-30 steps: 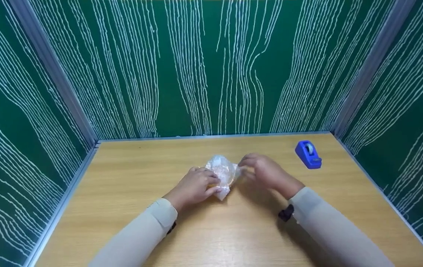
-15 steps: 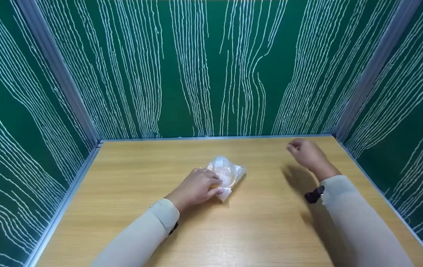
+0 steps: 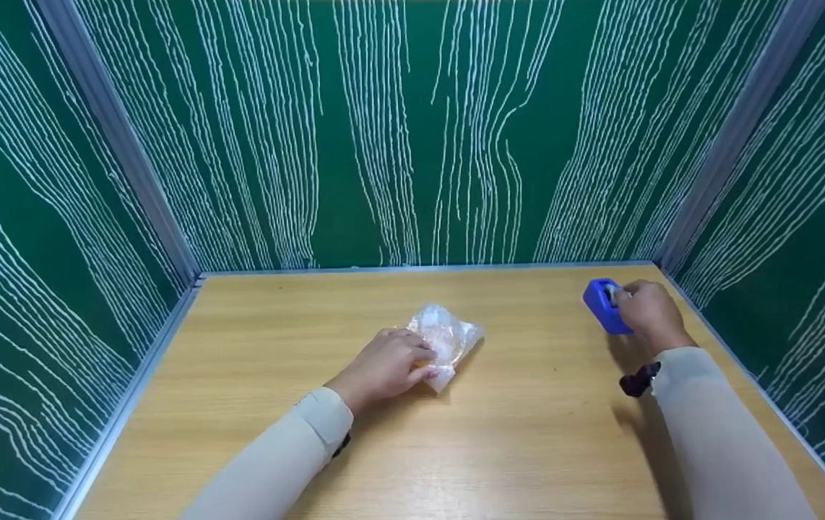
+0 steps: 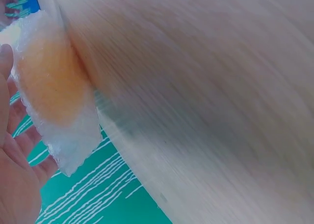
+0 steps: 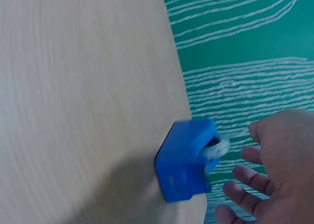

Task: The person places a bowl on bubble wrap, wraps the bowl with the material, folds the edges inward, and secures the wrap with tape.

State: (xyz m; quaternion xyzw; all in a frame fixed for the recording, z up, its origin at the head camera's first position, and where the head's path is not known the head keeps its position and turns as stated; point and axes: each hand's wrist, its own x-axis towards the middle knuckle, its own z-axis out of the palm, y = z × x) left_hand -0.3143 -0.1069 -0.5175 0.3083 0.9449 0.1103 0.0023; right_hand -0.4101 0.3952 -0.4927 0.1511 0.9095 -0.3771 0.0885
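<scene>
Your left hand [image 3: 383, 365] grips the near-left side of the wrapped bundle [image 3: 447, 336], mid-table [image 3: 253, 332]. It should be light and springy, though the orange core [image 4: 54, 79] may be firmer, so press gently. Your right hand [image 3: 649, 310] is loosely spread beside the dispenser [image 5: 184, 158], far right; contact is hard to judge. That looks stiff, probably base-heavy: take its smooth sides, clear of the roll [image 5: 219, 147].
</scene>
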